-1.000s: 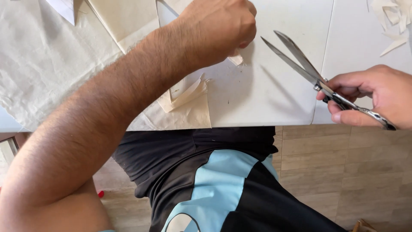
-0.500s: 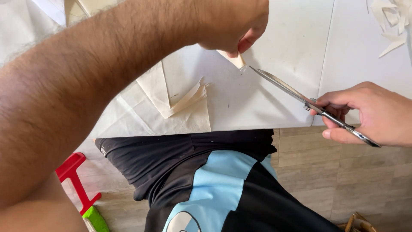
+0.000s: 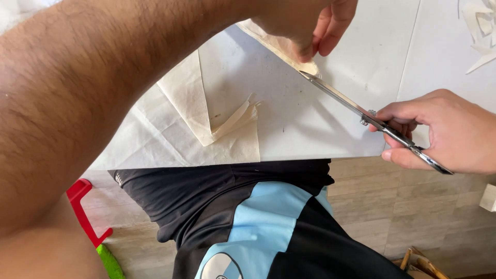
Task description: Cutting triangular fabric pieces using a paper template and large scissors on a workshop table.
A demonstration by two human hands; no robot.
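My left hand (image 3: pixel 310 23) reaches across the top of the view and pinches a strip of cream cloth (image 3: pixel 281 49) above the white table (image 3: pixel 310 124). My right hand (image 3: pixel 447 132) grips the handles of metal scissors (image 3: pixel 356 108) at the table's front right edge. The blades are nearly closed and their tips meet the cloth just under my left fingers. My left forearm fills the left side and hides much of the table behind it.
More cream cloth pieces (image 3: pixel 206 121) lie folded on the table's left part. White scraps (image 3: pixel 480 31) sit at the far right corner. Below the table edge are my dark shirt, a tiled floor (image 3: pixel 434 217), and a red and green object (image 3: pixel 85 212) at lower left.
The scissors went from open and apart from the cloth to nearly closed with tips at the strip. My left hand lifted the cloth higher, and the view moved closer.
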